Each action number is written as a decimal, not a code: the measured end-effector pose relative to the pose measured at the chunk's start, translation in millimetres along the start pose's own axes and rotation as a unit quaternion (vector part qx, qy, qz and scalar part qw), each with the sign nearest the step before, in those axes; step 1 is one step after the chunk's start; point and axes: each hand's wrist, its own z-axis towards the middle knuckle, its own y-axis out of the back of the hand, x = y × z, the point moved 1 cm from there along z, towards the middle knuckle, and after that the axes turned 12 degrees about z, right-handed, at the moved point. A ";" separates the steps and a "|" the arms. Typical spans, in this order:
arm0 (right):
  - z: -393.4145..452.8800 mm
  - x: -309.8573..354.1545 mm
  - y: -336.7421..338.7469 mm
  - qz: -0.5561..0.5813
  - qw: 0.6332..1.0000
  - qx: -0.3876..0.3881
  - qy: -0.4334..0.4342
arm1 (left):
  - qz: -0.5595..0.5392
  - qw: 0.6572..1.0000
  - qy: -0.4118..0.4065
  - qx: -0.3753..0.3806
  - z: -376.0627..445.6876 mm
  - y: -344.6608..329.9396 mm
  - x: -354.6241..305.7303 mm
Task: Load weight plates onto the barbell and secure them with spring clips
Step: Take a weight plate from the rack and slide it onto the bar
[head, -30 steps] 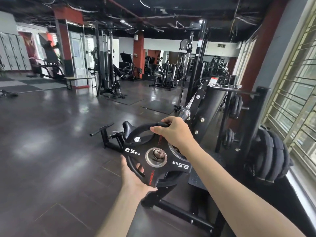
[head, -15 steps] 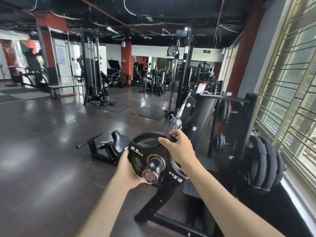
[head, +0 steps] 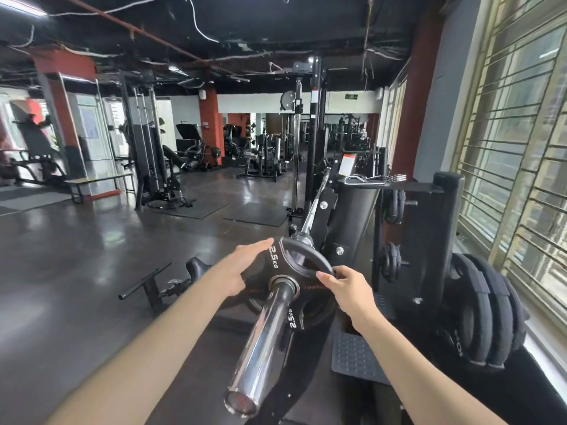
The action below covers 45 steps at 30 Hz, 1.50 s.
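A black 2.5 kg weight plate (head: 287, 259) sits on the chrome sleeve of the barbell (head: 264, 338), far up the sleeve near the collar. The sleeve's end points toward me at the bottom centre. My left hand (head: 242, 268) lies flat against the plate's left rim with fingers stretched out. My right hand (head: 343, 286) grips the plate's right rim at a handle cut-out. The thin bar shaft (head: 316, 204) runs away from me into the rack. I see no spring clip on the sleeve.
A black plate rack (head: 435, 240) stands to the right with small plates (head: 391, 262) on pegs and large plates (head: 481, 311) lower down. Barred windows (head: 521, 148) line the right wall. A low black floor frame (head: 153, 283) lies left of the bar. Gym machines fill the background.
The plate has slid from the sleeve's tip far up the sleeve toward the collar. My left hand has flattened against its rim, and much bare sleeve now shows in front of it.
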 end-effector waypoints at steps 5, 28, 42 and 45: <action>47.8 -16.9 -0.6 0.009 1.000 -0.015 -0.016 | 0.061 0.997 -0.009 -0.040 53.9 -14.4 -14.3; 164.4 -25.7 16.1 0.050 0.993 0.101 -0.036 | 0.185 0.946 -0.003 -0.266 138.8 -61.1 -61.3; 131.0 -163.2 285.0 0.528 0.809 -0.129 -0.225 | 0.453 0.852 -0.261 -0.022 122.2 -338.7 -98.3; 139.0 -201.0 347.7 0.573 0.753 -0.234 -0.223 | 0.486 0.825 -0.284 0.050 127.9 -429.8 -99.7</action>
